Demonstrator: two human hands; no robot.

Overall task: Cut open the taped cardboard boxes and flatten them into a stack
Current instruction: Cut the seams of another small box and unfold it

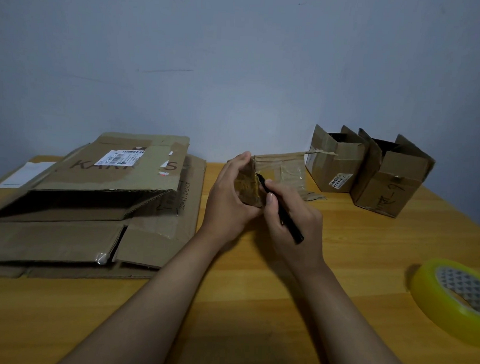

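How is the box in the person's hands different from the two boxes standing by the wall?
The box in the hands lies on its side, wrapped in shiny tape; the two standing boxes sit upright with top flaps open. The left hand grips the held box while the right hand puts a black cutter to its end; nothing touches the standing ones. All are small brown cardboard.

I see a small taped cardboard box [277,174] lying on its side, one end raised. Left of it sits a stack of flattened boxes [95,203], the top one labelled. Right of it stand two open small boxes [371,171], flaps up, touching.
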